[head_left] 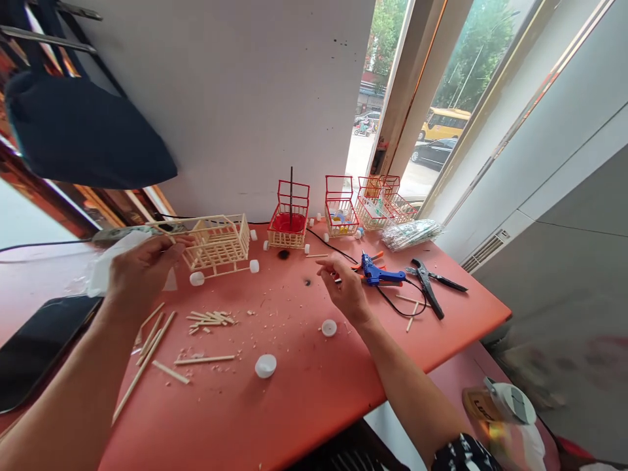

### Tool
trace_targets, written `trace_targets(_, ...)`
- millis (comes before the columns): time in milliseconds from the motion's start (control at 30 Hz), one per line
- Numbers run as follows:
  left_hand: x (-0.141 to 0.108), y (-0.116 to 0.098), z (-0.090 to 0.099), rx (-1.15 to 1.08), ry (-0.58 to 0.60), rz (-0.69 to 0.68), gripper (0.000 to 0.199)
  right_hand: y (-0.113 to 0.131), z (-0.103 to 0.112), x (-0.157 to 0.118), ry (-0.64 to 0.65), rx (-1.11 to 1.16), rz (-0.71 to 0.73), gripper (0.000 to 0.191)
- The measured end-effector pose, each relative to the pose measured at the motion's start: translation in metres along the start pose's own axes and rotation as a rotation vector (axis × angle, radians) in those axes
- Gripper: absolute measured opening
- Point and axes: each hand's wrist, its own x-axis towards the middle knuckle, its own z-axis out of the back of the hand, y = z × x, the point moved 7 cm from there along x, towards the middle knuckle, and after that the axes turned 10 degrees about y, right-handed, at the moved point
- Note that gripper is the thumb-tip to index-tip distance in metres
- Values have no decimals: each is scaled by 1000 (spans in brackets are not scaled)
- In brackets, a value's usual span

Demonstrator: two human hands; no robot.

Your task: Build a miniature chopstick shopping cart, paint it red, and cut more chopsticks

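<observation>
A small cart made of pale wooden sticks [218, 242], with white cap wheels, stands towards the left of the table. My left hand [144, 265] is closed at its left end, fingertips pinched on the frame; the exact grip is partly hidden. My right hand [346, 288] hovers over the middle of the table, fingers bent and apart, with nothing visible in them. Just right of it lies a blue glue gun [380, 271]. Two white bottle caps lie nearer me, one cap [329, 328] below my right hand and another cap [265, 366] farther left.
Red-trimmed stick carts, including one with a red bowl [289, 222], line the wall. Cut sticks [210, 319] and longer sticks [156, 340] lie at left. Pliers [428, 288] and a clear bag [412, 232] are at right. A dark phone-like slab [44, 347] lies far left.
</observation>
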Motion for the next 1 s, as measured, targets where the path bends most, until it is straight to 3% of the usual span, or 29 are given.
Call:
trace_targets(267,-30,-7,3,-229,7,19,19,-1,0,1,16,-16,-2,25)
trace_targets(500,-39,-14,-8,-194,17,-1,26,-6,1,3,6,-20,-8,25)
trace_targets(700,-18,-10,-10,-171,-36,0,23,-6,1,4,3,-43,13,25)
trace_targets(1000,20,6,-25,-177,-26,40,19,-4,2,4,1,-44,10,26)
